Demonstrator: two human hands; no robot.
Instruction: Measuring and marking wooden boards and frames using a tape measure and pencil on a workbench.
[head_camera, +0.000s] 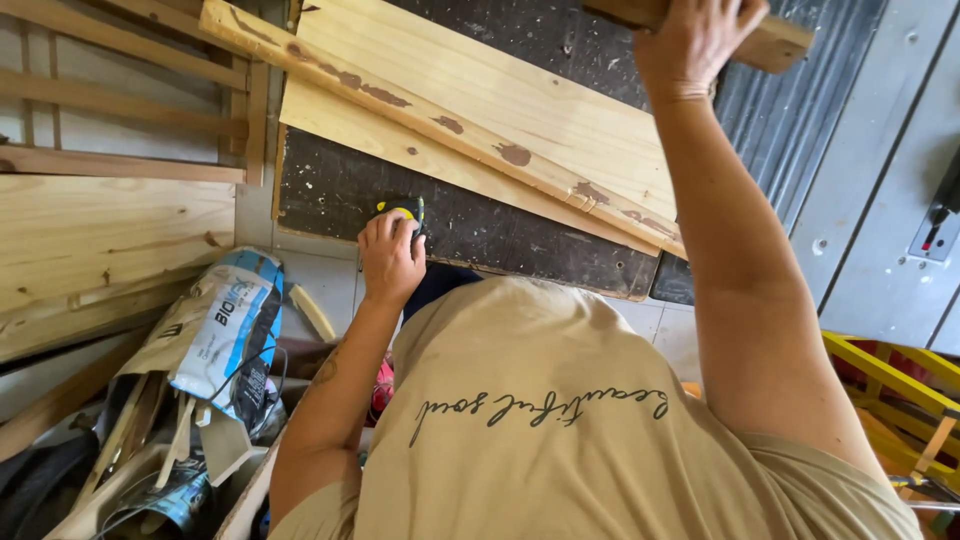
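My right grip (700, 40) is wrapped over a short wooden block (775, 42) at the top edge of the view, fingers curled over it and the forearm running down toward my shoulder. My left grip (392, 258) is pressed together around a yellow-and-black tool (404, 209) (only its top shows past the knuckles, so I cannot tell what kind it is), held against the lower edge of a dark, worn board (470, 225). Across that dark board lie two pale wooden planks (500, 100), slanting from the upper left down toward the right, the upper one overlapping the lower, with brown patches along a thin strip at its edge. The block sits just above the planks' right end, near a grey ribbed panel (790, 130). Left of the tool a wooden slatted frame (120, 120) stands above a wide pine panel (100, 235). Below that, a crumpled white and blue bag (225, 330) rests among wood scraps. A yellow frame (885, 375) shows at the right edge.
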